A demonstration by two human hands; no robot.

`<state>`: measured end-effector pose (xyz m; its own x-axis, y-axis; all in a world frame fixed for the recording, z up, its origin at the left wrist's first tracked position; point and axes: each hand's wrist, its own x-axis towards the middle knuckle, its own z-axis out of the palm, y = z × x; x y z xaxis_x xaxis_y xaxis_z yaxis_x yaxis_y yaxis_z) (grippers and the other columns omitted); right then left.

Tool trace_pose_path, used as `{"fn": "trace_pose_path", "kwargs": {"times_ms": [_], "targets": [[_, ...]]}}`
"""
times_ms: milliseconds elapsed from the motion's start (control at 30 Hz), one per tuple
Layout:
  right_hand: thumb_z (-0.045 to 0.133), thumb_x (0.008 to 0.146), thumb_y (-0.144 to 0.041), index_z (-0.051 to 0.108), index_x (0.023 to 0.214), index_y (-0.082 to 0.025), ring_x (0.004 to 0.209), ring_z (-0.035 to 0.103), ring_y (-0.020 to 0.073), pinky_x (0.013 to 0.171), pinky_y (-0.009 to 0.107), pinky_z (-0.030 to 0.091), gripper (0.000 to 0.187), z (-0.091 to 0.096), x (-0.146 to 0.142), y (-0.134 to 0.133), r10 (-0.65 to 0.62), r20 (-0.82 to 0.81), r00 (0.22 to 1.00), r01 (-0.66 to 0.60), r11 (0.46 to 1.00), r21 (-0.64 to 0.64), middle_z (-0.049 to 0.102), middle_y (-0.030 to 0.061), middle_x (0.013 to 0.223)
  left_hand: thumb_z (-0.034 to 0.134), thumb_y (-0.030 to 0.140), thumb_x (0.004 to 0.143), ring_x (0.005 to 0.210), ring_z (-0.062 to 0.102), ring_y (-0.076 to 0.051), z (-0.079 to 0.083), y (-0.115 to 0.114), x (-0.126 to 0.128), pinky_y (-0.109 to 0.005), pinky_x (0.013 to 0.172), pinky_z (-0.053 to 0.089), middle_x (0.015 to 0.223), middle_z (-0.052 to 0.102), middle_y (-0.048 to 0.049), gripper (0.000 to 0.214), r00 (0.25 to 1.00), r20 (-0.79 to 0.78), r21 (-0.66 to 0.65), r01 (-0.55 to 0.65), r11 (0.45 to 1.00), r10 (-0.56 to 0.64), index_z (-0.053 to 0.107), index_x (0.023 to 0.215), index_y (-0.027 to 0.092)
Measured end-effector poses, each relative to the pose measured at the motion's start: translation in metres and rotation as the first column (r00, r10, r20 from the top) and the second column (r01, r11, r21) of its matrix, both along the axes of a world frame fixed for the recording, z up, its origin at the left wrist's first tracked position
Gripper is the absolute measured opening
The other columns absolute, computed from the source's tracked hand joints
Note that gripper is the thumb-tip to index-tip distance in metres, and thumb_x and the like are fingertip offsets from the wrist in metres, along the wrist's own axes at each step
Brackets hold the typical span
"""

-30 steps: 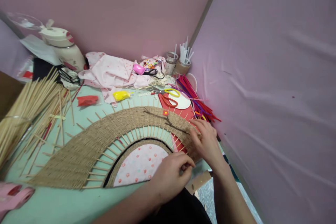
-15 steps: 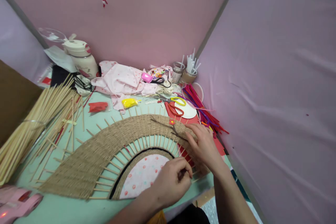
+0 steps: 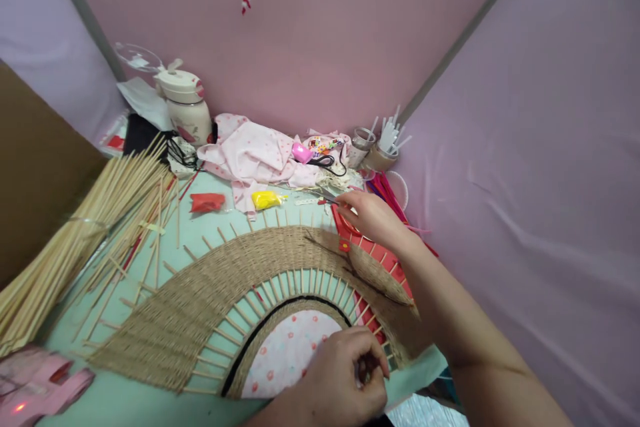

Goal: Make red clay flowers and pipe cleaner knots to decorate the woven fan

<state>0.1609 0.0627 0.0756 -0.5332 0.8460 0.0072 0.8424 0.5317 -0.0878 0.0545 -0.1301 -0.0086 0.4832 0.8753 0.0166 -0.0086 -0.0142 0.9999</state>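
A fan-shaped woven piece (image 3: 200, 293) with wooden ribs lies in front of me, a branch (image 3: 367, 280) and a small red flower (image 3: 345, 246) on its right part. Its inner half-circle of white cloth (image 3: 285, 353) carries red spots. My left hand (image 3: 347, 373) is curled over the lower right of this half-circle, fingers closed; what they hold, if anything, is hidden. Beyond the fan's upper edge, my right hand (image 3: 373, 217) has its fingers closed at the scissors (image 3: 326, 196). The blades show to the left, while the hand covers the handles.
Bundled thin sticks (image 3: 90, 233) and loose ones lie left, a pink glue gun (image 3: 40, 387) with a lit light below them. Along the back stand a white bottle (image 3: 187, 110), pink cloth (image 3: 250, 150) and cups of straws (image 3: 383, 155). Red (image 3: 207, 202) and yellow clay packets (image 3: 267, 199) lie nearer.
My right hand has left the branch on the fan and moved up and away to the scissors. The left hand stays curled by the half-circle. The view has swung slightly left.
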Motion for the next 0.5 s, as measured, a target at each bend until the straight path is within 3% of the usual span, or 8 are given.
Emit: {"fn": "trace_pose_path", "kwargs": {"times_ms": [100,300,500], "targets": [[0.048,0.095,-0.024,0.07,0.099,-0.018,0.097,0.064,0.0204,0.079,0.026,0.041,0.024,-0.009,-0.041,0.035,0.054,0.083,0.995,-0.054,0.999,-0.011,0.071,0.0097,0.102,0.052,0.005,0.058,0.061,0.05,-0.011,-0.002,0.0,0.001,-0.02,0.058,0.037,0.067,0.056,0.0005,0.019,1.0,-0.005,-0.022,0.008,1.0,-0.008,0.063,0.069,0.016],[0.048,0.092,-0.022,0.072,0.098,-0.015,0.098,0.064,0.0241,0.076,0.028,0.043,0.026,-0.047,-0.117,0.089,0.081,0.137,0.987,-0.079,0.997,-0.022,0.071,0.014,0.105,0.055,0.01,0.06,0.063,0.052,-0.011,-0.013,-0.002,0.005,-0.02,0.057,0.038,0.069,0.059,-0.0003,0.018,0.999,-0.028,0.022,0.045,0.999,-0.045,0.066,0.073,0.017],[0.048,0.091,-0.019,0.072,0.098,-0.012,0.099,0.064,0.0259,0.079,0.03,0.045,0.026,-0.07,-0.138,0.103,0.066,0.155,0.986,-0.062,0.998,-0.032,0.071,0.0179,0.105,0.058,0.015,0.065,0.062,0.053,-0.012,-0.015,0.001,0.004,-0.019,0.056,0.04,0.073,0.064,-0.0024,0.017,0.993,-0.078,0.089,0.097,0.991,-0.09,0.069,0.078,0.016]]}}
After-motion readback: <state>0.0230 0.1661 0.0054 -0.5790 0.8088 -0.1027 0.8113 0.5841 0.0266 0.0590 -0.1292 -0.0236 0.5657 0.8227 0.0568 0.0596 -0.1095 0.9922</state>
